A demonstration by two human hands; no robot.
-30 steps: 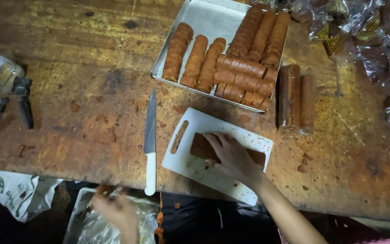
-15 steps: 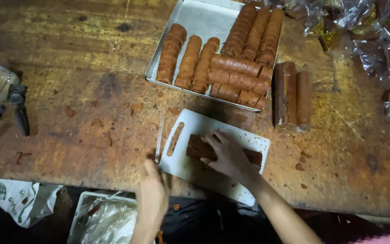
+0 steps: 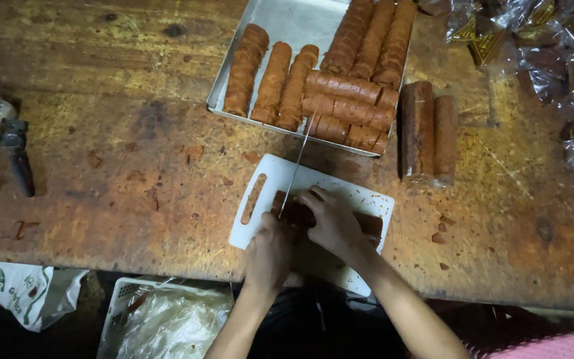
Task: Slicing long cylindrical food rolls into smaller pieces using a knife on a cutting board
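Brown roll: laid crosswise on the white cutting board, long axis left to right. Right hand: pressed flat over its middle. Left hand: closed on the knife, blade set across the roll's left end, pointing toward the metal tray.

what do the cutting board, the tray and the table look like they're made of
Cutting board: likely plastic, smooth matte white with a moulded handle slot. Tray: metal, probably aluminium or steel, dull grey sheen and thin raised rim. Table: wood, worn and stained, grain and cracks showing.
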